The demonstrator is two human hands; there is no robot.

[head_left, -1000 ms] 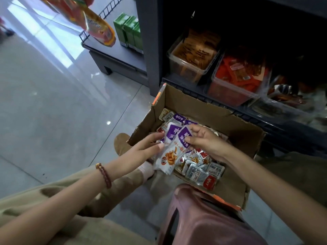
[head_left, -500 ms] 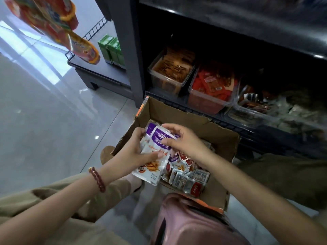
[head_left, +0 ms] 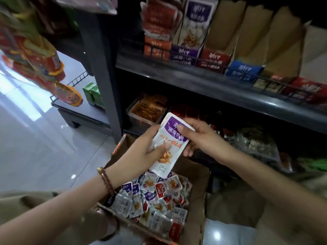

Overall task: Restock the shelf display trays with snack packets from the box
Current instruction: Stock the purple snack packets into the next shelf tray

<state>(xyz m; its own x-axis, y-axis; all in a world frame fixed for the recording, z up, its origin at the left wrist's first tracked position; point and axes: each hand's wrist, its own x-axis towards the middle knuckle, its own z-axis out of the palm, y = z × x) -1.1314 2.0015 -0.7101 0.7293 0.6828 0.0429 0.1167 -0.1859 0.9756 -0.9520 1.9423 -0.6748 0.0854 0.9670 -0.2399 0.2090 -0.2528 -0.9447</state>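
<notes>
Packets [head_left: 172, 138] point purple end up, near upright, gripped by left hand [head_left: 141, 149] and right hand [head_left: 201, 137].

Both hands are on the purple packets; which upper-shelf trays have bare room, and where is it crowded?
Bare cardboard shows inside the red-fronted tray and the blue-fronted tray beside it, right of the purple-fronted tray. That one looks filled, and the orange-fronted tray at the left is packed with red packets. The clear tub below is filled too.

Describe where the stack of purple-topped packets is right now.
In the head view, near centre, the stack of purple-topped packets is held between the left hand and the right hand, above the cardboard box, in front of the clear tub.
</notes>
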